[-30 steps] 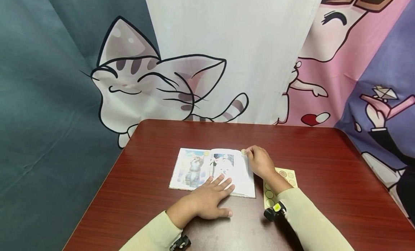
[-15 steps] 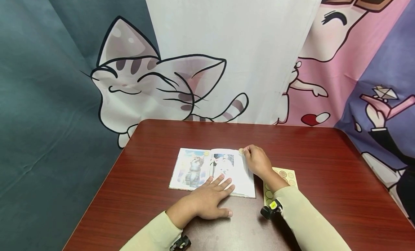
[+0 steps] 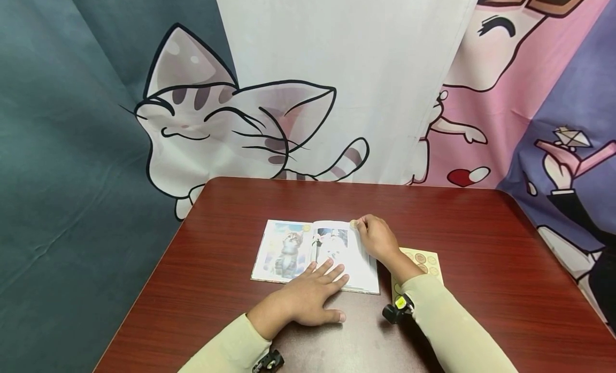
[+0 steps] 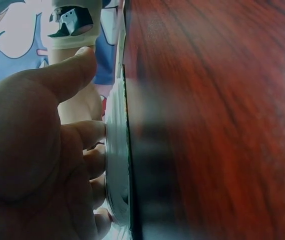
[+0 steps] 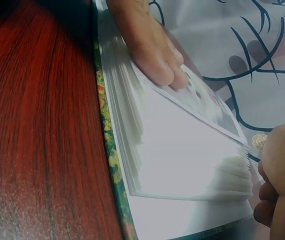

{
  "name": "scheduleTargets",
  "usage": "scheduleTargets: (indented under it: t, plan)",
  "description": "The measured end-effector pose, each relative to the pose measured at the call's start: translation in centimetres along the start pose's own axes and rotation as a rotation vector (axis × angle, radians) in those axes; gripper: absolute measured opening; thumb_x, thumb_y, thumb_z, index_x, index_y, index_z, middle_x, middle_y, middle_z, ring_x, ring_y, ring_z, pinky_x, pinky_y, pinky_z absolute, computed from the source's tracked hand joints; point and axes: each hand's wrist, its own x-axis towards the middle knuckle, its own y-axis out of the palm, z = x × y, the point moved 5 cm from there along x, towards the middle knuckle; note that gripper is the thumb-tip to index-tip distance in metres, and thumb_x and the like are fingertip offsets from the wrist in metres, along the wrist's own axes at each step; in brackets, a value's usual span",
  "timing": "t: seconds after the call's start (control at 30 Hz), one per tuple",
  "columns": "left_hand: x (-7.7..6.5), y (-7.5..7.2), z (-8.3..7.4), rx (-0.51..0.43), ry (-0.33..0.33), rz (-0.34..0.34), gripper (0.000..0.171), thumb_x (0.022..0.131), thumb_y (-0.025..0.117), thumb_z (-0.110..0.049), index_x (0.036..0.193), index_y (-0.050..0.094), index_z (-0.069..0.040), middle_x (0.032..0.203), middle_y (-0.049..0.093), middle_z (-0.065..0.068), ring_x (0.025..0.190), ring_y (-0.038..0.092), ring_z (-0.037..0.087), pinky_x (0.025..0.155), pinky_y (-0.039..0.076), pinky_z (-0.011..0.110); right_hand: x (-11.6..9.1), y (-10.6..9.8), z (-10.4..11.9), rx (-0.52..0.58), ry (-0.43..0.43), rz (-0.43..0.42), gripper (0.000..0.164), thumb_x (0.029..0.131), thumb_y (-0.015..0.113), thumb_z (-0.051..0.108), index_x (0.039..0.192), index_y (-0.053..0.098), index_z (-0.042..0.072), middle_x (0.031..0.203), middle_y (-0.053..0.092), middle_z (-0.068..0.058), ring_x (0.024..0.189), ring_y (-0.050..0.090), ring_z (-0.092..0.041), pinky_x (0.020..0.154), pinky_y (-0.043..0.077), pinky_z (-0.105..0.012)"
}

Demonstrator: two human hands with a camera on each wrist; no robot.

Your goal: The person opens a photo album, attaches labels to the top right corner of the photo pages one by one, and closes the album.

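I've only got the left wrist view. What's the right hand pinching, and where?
Observer: The right hand pinches a gold sticker at the top right corner of the book.
Operator: What's on the left page?
Observer: A kitten picture, with a gold disc at its top right.
Operator: More stickers nearby?
Observer: Yes, a sheet of round ones, right of the book; the right arm hides part of it.
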Motion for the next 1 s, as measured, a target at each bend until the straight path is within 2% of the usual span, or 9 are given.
scheduleTargets:
  t: [0.57, 1.0]
  plan:
    - [0.0, 0.1, 0.0, 0.007, 0.006, -0.009, 0.084, 0.095, 0.053, -0.069, 0.163, 0.031, -0.024, 0.169, 0.019, -0.002, 0.156, 0.009, 0.023, 0.124, 0.014, 0.050, 0.3, 0.8, 1.0, 0.010, 0.019, 0.027, 0.028, 0.107, 0.053, 0.027, 0.110, 0.067, 0.004, 0.107, 0.070, -0.013, 0.102, 0.063, -0.030, 0.086, 0.051, -0.051]
    - [-0.1, 0.0, 0.0, -0.003, 0.008, -0.001, 0.083, 0.096, 0.052, -0.069, 0.163, 0.030, -0.024, 0.170, 0.018, -0.002, 0.156, 0.008, 0.022, 0.124, 0.014, 0.050, 0.6, 1.3, 1.5, -0.005, 0.017, 0.020, 0.027, 0.106, 0.054, 0.027, 0.109, 0.068, 0.004, 0.108, 0.071, -0.014, 0.107, 0.064, -0.032, 0.088, 0.051, -0.053]
